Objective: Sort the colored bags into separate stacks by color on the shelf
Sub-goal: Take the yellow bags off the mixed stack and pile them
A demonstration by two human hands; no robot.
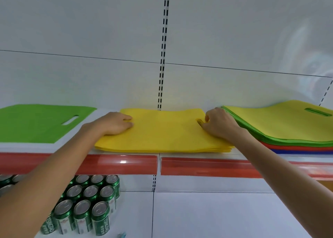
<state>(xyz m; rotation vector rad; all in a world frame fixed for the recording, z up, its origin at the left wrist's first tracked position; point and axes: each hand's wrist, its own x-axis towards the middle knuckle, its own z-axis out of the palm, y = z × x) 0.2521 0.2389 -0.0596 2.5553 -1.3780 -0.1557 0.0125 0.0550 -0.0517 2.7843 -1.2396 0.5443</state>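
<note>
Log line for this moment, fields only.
left hand: flat on yellow stack | right hand: fingers curled at its handle slot | green bag: far left | mixed pile: far right, unsorted

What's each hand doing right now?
Left hand: open, pressing flat on the yellow stack.
Right hand: closed, pinching the top bag at its handle hole.

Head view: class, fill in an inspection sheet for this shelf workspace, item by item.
Surface: white shelf, red price strip along its front.
Job's things: green bag at left; yellow stack in the middle; mixed pile at right, yellow on top, green, red, blue beneath.
Clutter: green cans on the shelf below.
Hands: left hand flat on the yellow stack; right hand curled at its handle cut-out.
Cables: nothing seen.
Surroundings: white back panel with slotted upright.
</note>
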